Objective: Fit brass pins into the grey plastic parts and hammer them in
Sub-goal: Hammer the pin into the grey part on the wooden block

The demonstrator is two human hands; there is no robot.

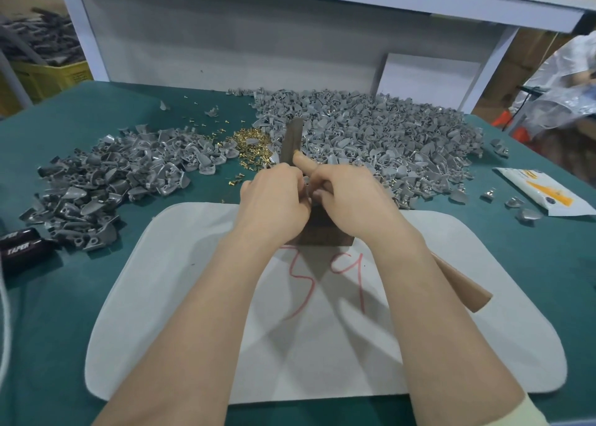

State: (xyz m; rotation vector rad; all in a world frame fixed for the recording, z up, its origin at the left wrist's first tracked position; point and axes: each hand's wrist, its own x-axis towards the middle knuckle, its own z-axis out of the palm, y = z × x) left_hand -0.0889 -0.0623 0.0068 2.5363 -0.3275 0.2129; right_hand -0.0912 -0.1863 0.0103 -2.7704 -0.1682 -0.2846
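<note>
Far left, near edge: two black rolls (20,244) marked TAPER, set out of the working area.

Left pile of grey plastic parts (106,180): darker and loosely heaped on the green table (96,296). Probably the finished lot, kept apart from the stock.

Brass pins (250,144): a small bright heap just beyond the hands, with strays scattered on the cloth. They lie within easy reach of either hand.

Centre: a dark upright bar (292,137) rises behind the hands. Below them a dark block (322,233) stands on the far edge of the white mat (180,329), likely the striking base.

Left hand (274,200): fingers curled inward, meeting the right hand over the block.

Between the two hands a sliver of a grey part (308,185) shows. Both hands appear to pinch it, though the fingertips are hidden and the pin itself cannot be made out.

Right hand (350,196): thumb tucked toward the part, forefinger stretched out against the bar, seemingly to steady the work.

Judged step: seating a pin by hand, with hammering not yet begun.

Wooden handle (462,283): lies on the mat under the right forearm, presumably the hammer, parked where the right hand can drop to it.

Right pile of grey parts (403,142): large and paler, likely the unpinned stock.

Far right: a white and yellow packet (545,193).
</note>
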